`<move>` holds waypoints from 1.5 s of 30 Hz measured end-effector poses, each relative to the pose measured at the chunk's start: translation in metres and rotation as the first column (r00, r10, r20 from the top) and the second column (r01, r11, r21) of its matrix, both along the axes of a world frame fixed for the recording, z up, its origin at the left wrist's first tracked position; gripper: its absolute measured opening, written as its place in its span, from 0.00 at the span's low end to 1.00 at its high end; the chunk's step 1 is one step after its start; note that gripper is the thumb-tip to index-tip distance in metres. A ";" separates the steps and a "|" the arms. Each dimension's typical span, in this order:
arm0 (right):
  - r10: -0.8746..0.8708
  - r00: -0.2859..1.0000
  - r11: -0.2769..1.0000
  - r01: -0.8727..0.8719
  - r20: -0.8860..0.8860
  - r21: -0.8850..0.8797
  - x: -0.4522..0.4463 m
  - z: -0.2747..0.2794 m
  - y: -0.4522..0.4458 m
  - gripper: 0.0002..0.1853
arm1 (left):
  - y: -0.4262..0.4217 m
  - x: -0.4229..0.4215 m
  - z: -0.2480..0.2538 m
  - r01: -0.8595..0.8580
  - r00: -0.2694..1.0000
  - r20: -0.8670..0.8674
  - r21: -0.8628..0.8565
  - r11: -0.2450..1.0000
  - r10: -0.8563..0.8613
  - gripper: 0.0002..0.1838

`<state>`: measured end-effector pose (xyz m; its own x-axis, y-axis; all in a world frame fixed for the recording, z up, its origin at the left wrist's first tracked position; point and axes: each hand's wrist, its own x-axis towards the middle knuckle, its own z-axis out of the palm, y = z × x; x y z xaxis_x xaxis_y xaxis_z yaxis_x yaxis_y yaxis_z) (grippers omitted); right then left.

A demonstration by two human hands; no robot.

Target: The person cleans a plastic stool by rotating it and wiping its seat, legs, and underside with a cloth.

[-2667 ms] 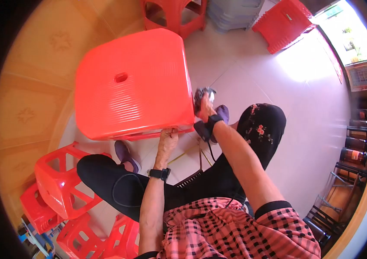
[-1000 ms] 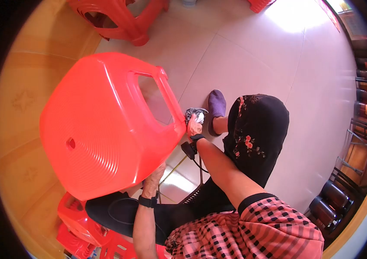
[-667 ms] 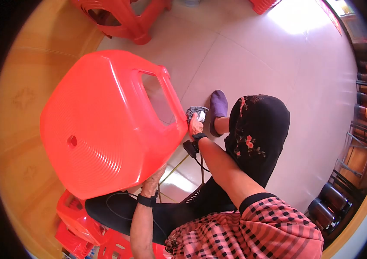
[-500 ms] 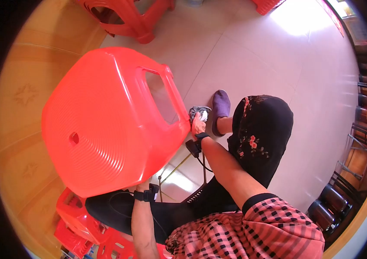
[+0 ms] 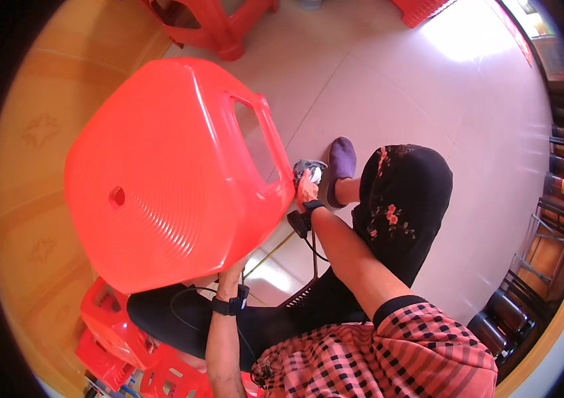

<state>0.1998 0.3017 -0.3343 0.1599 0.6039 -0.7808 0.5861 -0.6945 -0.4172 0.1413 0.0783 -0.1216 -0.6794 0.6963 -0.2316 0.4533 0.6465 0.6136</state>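
A red plastic stool is tilted in front of me, its ridged seat with a small hole turned towards my view. My left hand grips the stool at its lower edge; the fingers are hidden behind it. In my right hand is a crumpled grey and white cloth, pressed against the end of a stool leg. Dark bands with small devices sit on both wrists.
More red stools stand at the lower left and at the top. A wooden panel runs along the left. Dark jars line the right side. My foot in a purple shoe rests on the tiled floor.
The stool has shifted slightly upward in view and tipped a little, with my left hand moving up alongside it. My right hand with the cloth has barely moved.
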 end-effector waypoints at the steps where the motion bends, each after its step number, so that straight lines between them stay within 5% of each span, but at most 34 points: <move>1: 0.001 1.000 1.000 -0.001 -0.002 0.004 0.001 -0.003 -0.001 0.46 | 0.014 0.002 0.017 -0.052 0.998 0.023 0.051 0.997 0.051 0.16; 3: -0.002 1.000 1.000 0.002 -0.008 -0.030 0.001 -0.001 -0.001 0.46 | 0.026 0.009 0.022 -0.113 0.993 0.048 0.091 0.989 0.109 0.14; 5: -0.036 0.999 0.999 0.036 0.004 -0.005 0.002 -0.019 -0.002 0.46 | 0.028 0.020 0.010 0.101 0.989 0.132 -0.293 0.951 -0.064 0.11; 7: -0.057 0.998 0.998 0.057 -0.008 -0.034 0.002 -0.013 -0.001 0.47 | 0.039 0.042 0.056 0.250 0.840 0.466 0.122 0.961 -0.278 0.14; 8: -0.046 0.998 0.998 0.047 0.039 -0.032 0.001 -0.011 0.000 0.47 | 0.054 0.052 0.092 0.295 0.823 0.449 0.185 0.938 -0.347 0.13; 11: -0.084 0.994 0.991 0.091 0.071 -0.096 -0.006 0.029 0.005 0.48 | 0.086 0.052 0.195 0.336 0.816 0.353 0.355 0.872 -0.458 0.13; 13: 0.021 0.998 0.994 -0.015 0.057 -0.106 -0.003 -0.025 0.002 0.48 | 0.082 0.034 0.240 0.324 0.917 0.082 0.420 0.848 -0.391 0.15; 15: -0.020 1.000 0.995 0.019 -0.014 -0.094 0.000 -0.025 -0.001 0.48 | 0.065 -0.001 0.270 0.385 0.899 -0.299 0.196 0.902 -0.319 0.21; 17: -0.065 0.997 0.994 0.068 0.040 -0.084 -0.005 0.017 0.005 0.48 | 0.059 -0.039 0.274 0.332 0.828 -0.469 -0.031 0.943 -0.307 0.28; 20: -0.059 0.998 0.993 0.063 0.038 -0.103 -0.005 0.016 0.004 0.48 | 0.056 -0.068 0.266 0.368 0.763 -0.487 -0.215 0.905 -0.426 0.34; 27: -0.032 0.999 0.998 0.031 -0.014 -0.053 0.001 -0.009 0.000 0.47 | 0.061 -0.080 0.247 0.450 0.730 -0.455 -0.242 0.860 -0.510 0.42; 28: 0.059 0.996 0.996 -0.055 0.064 -0.065 0.000 0.020 0.005 0.48 | 0.057 -0.080 0.238 0.417 0.708 -0.516 -0.246 0.875 -0.482 0.42; 35: -0.070 0.996 0.991 0.076 0.059 -0.107 -0.005 0.037 0.004 0.45 | 0.036 -0.082 0.218 0.391 0.665 -0.588 -0.251 0.885 -0.461 0.45; 42: -0.020 1.000 0.997 0.021 0.020 -0.072 -0.001 0.018 0.002 0.46 | 0.038 -0.069 0.224 0.401 0.680 -0.594 -0.191 0.896 -0.431 0.39; 45: -0.075 0.996 0.994 0.079 0.055 -0.079 -0.005 0.036 0.003 0.47 | 0.041 -0.031 0.228 0.475 0.621 -0.643 -0.146 0.868 -0.448 0.22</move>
